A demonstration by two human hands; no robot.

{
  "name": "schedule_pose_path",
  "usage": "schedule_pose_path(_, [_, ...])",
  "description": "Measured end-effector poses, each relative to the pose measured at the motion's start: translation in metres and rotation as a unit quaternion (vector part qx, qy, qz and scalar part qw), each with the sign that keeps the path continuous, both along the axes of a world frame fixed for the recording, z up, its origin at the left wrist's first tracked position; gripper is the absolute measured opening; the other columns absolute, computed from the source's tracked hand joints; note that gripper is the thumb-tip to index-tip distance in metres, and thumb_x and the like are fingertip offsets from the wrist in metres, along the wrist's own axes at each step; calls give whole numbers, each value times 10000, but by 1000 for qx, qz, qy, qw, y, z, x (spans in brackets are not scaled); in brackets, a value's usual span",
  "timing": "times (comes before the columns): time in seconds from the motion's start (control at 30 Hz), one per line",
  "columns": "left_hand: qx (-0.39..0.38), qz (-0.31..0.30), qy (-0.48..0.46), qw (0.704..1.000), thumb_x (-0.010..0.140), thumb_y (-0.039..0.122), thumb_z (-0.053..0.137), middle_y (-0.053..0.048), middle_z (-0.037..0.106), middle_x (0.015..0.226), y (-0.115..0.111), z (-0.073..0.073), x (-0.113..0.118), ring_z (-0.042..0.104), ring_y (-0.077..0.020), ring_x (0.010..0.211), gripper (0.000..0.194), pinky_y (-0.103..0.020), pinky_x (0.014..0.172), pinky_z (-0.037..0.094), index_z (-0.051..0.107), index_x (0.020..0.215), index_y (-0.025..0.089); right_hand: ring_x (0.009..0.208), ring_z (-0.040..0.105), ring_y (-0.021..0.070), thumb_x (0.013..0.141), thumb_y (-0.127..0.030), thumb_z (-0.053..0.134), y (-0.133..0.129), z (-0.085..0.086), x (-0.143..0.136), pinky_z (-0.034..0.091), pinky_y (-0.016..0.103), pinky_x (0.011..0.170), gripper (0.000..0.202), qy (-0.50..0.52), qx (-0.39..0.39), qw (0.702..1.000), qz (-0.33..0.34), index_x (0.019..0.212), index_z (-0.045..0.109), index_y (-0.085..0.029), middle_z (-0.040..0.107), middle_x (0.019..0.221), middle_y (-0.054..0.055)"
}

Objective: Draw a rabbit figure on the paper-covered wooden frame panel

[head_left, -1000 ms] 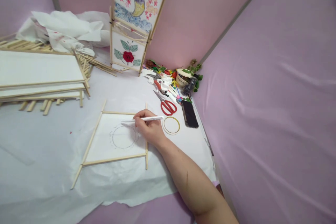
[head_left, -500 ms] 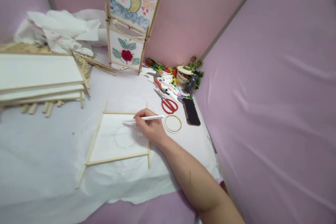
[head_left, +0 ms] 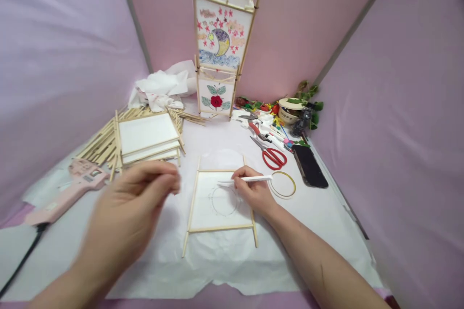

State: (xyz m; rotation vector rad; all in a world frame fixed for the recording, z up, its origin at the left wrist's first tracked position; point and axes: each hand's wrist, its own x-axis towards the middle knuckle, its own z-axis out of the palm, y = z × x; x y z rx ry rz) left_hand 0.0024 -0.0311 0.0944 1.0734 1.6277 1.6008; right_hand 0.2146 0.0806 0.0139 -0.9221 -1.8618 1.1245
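My right hand [head_left: 252,188] grips a white pen [head_left: 257,178] over the upper right of a white panel [head_left: 203,203] framed with thin wooden sticks. A faint pencil circle [head_left: 213,205] is drawn on the panel. Raised at the left of the panel, my left hand [head_left: 134,207] is slightly blurred, with fingers curled and the fingertips pressed together; whether anything small is between them does not show. A gold ring [head_left: 294,184] lies just right of my right hand, with red-handled scissors [head_left: 274,159] behind it.
A pink glue gun [head_left: 68,193] with a black cord lies far left. Stacked framed panels [head_left: 148,133] rest on wooden sticks [head_left: 101,142]. A tall decorated lantern frame [head_left: 223,34] stands at the back. Pliers [head_left: 258,130], a phone [head_left: 310,166] and a bowl [head_left: 289,112] are on the right.
My left hand has come into view at the left. The view has shifted left, bringing in the glue gun and the lantern's top. My right hand still holds the pen over the panel.
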Motion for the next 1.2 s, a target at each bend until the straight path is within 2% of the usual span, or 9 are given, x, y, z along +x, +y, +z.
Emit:
schedule_pose_path(0.1, [-19,-60,55,996,896,373,559,16,617,700,32,-29,9,582,-147,680,195,-279,681,480,646,892,199,620,529,133,856,-239,537,-1,0,0,406,251,578,95,6,2,1000,3,806,606,-195,587,675,-10])
schedule_pose_path(0.2, [-36,-93,197,975,916,346,491,-35,676,951,51,-57,12,606,-201,924,214,-356,846,468,642,974,206,610,537,138,854,-229,532,0,-1,1,413,255,571,93,-1,-3,1000,-2,813,610,-198,587,666,-7])
schedule_pose_path(0.33, [-13,-153,407,901,839,297,569,-85,576,1266,51,-79,12,462,-283,1223,382,-489,1020,344,543,1211,218,637,578,151,854,-225,528,0,0,2,451,267,600,104,6,-12,1000,10,858,630,-207,619,683,3])
schedule_pose_path(0.47, [-38,-192,469,861,780,383,650,-100,487,1378,46,-83,12,375,-316,1305,603,-504,1052,310,453,1326,220,742,634,172,870,-229,514,1,8,3,497,296,684,158,1,-49,998,33,945,652,-212,686,801,36])
schedule_pose_path(0.63, [-51,-214,470,855,690,485,721,-100,488,1375,48,-81,12,377,-342,1299,772,-509,1057,291,423,1357,235,616,564,146,780,-191,579,9,23,-2,438,260,560,97,-76,-62,995,22,836,655,-219,646,706,2])
schedule_pose_path(0.77, [-59,-229,468,852,646,533,757,-99,493,1371,49,-81,12,395,-340,1282,849,-501,1045,296,407,1360,234,583,523,135,775,-201,560,17,21,-8,401,251,529,67,-57,-65,996,12,760,625,-208,597,652,-7])
schedule_pose_path(0.97, [-59,-229,469,851,730,527,705,-89,505,1360,50,-81,11,405,-321,1275,759,-483,1039,309,407,1359,224,546,469,130,816,-228,548,16,7,-5,372,255,504,28,-26,-57,997,33,794,565,-222,523,616,-25])
schedule_pose_path(1.07, [-57,-226,465,854,802,476,648,-87,512,1352,50,-82,10,414,-316,1272,652,-479,1036,313,408,1360,241,540,450,127,829,-250,550,16,3,-3,360,254,494,62,-21,-65,997,26,774,533,-225,501,622,-26])
schedule_pose_path(1.2, [-63,-223,469,852,808,414,654,-86,506,1364,50,-84,9,408,-314,1284,631,-486,1048,302,404,1362,245,534,446,124,846,-284,575,19,-1,-2,350,255,491,108,-29,-70,997,13,768,536,-220,507,625,-21])
